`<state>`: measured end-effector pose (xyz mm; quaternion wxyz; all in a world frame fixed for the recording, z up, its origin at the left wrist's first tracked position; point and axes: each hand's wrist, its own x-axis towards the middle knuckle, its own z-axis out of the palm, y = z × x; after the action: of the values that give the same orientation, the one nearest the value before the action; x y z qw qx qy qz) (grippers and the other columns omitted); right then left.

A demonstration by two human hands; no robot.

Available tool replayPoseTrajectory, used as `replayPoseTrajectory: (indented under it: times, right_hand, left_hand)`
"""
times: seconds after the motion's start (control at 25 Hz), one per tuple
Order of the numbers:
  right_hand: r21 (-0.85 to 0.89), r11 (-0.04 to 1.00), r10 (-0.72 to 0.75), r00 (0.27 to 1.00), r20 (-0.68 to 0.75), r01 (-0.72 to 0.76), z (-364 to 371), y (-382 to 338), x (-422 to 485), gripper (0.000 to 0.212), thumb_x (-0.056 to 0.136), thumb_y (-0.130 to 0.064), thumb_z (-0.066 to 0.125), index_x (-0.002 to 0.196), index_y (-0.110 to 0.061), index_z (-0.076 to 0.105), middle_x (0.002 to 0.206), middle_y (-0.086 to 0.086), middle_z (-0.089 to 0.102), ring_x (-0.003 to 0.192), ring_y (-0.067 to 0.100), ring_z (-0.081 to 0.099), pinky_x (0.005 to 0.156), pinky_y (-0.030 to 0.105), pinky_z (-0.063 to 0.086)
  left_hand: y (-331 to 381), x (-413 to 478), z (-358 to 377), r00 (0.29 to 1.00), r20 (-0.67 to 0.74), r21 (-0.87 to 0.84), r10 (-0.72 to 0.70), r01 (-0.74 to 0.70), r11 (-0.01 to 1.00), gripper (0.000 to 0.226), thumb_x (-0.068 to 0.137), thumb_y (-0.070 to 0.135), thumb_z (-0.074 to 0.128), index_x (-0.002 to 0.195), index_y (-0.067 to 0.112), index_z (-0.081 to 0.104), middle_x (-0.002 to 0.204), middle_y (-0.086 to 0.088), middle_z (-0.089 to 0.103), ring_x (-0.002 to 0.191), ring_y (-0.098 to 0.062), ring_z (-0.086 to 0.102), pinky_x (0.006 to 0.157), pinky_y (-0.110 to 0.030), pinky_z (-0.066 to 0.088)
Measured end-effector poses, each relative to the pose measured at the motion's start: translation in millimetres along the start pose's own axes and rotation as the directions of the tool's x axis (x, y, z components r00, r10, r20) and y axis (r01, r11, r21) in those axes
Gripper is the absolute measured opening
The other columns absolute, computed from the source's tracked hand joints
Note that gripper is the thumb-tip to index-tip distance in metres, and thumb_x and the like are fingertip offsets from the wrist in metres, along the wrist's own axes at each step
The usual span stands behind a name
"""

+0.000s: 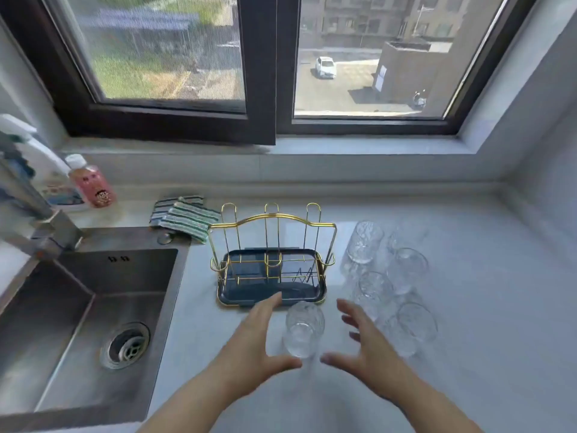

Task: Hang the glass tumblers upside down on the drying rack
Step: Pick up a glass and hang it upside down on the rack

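Note:
A gold wire drying rack (273,235) stands on a dark blue tray (271,293) on the pale countertop; its upright prongs carry nothing. One clear glass tumbler (303,328) stands on the counter just in front of the tray. My left hand (259,342) is spread open to its left and my right hand (363,342) is spread open to its right; both sit close to the glass without touching it. Several more clear tumblers (392,276) stand grouped on the counter to the right of the rack.
A steel sink (78,314) with a drain fills the left side, its tap (40,210) at the far left. Two striped cloths (184,215) lie behind the rack. A pink bottle (92,182) and a spray bottle (34,160) stand at the back left. A window sill runs along the back.

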<state>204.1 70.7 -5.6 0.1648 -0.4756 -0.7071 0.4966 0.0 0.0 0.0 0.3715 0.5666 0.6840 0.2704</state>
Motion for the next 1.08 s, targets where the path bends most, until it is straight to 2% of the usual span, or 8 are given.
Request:
replayPoseTrajectory:
  times: [0.12,0.28,0.56,0.64,0.72,0.84,0.92,1.08]
  right_hand:
    - [-0.095,0.990,0.118,0.988,0.101,-0.108,20,17,17,0.092,0.069,-0.018,0.076,0.141,-0.023,0.018,0.145,-0.007,0.030,0.132,0.008,0.031,0.108,0.026,0.029]
    - [-0.009,0.998,0.063,0.994,0.086,-0.062,40,28,30,0.071,0.070,-0.018,0.073,0.118,-0.046,0.030,0.125,-0.017,0.048,0.119,0.004,0.046,0.088,0.007,0.035]
    - [0.158,0.987,0.026,0.999,0.036,-0.032,34,23,26,0.063,0.071,-0.020,0.075,0.111,-0.054,0.039,0.125,-0.018,0.047,0.114,0.007,0.049,0.084,0.008,0.039]
    - [0.424,0.896,0.071,0.985,0.159,-0.133,22,17,19,0.067,0.073,-0.017,0.073,0.121,-0.050,0.041,0.131,-0.008,0.045,0.118,0.016,0.050,0.088,0.018,0.046]
    - [0.695,0.651,0.086,0.939,0.332,-0.306,15,11,16,0.062,0.076,-0.017,0.067,0.130,-0.035,0.042,0.128,0.005,0.053,0.116,0.026,0.056,0.088,0.034,0.052]
    - [0.768,0.529,0.011,0.908,0.420,-0.361,19,-5,11,0.048,0.082,-0.029,0.058,0.129,-0.020,0.048,0.130,0.007,0.057,0.118,0.028,0.056,0.094,0.046,0.049]
    - [0.767,0.567,0.013,0.934,0.357,-0.301,25,-21,8,0.047,0.081,-0.026,0.061,0.126,-0.018,0.050,0.127,0.009,0.059,0.116,0.027,0.058,0.096,0.047,0.048]
    - [0.488,0.872,-0.055,0.997,0.060,0.018,23,-75,10,0.072,0.060,-0.028,0.081,0.123,-0.031,0.046,0.121,0.000,0.058,0.105,0.020,0.062,0.090,0.037,0.052]
  left_hand:
    - [-10,23,17,0.993,0.042,-0.003,-0.107,0.107,0.994,0.107,0.064,0.038,0.078,0.143,0.031,0.007,0.153,0.010,0.016,0.138,-0.008,0.018,0.107,-0.021,0.017]
    - [-15,44,41,0.994,0.054,-0.045,-0.099,0.102,0.994,0.101,0.060,0.031,0.078,0.140,0.034,0.017,0.146,0.010,0.030,0.131,-0.008,0.031,0.096,-0.014,0.024]
    - [-1,36,34,0.992,-0.097,-0.145,-0.077,0.063,0.987,0.068,0.044,0.037,0.075,0.100,0.052,0.038,0.106,0.020,0.054,0.097,-0.006,0.055,0.075,-0.014,0.042]
    - [5,25,26,0.992,-0.116,-0.258,-0.056,0.024,0.966,0.064,0.047,0.031,0.078,0.094,0.048,0.038,0.104,0.020,0.053,0.094,-0.006,0.057,0.073,-0.013,0.045]
    - [8,13,20,0.994,-0.110,-0.403,-0.027,-0.020,0.915,0.061,0.051,0.024,0.079,0.093,0.044,0.039,0.106,0.013,0.053,0.093,-0.006,0.059,0.069,-0.012,0.049]
    - [9,-6,11,0.997,-0.066,-0.545,0.030,-0.061,0.836,0.058,0.053,0.024,0.079,0.096,0.036,0.042,0.112,0.005,0.052,0.101,-0.005,0.061,0.073,-0.027,0.057]
    - [9,-19,3,0.997,-0.065,-0.557,0.046,-0.075,0.827,0.058,0.055,0.024,0.078,0.099,0.032,0.041,0.115,-0.001,0.051,0.109,-0.009,0.058,0.082,-0.034,0.056]
    - [5,-32,-26,0.962,-0.270,-0.188,0.041,-0.094,0.978,0.073,0.055,0.036,0.079,0.115,0.040,0.037,0.124,0.012,0.047,0.117,0.003,0.041,0.094,-0.004,0.030]
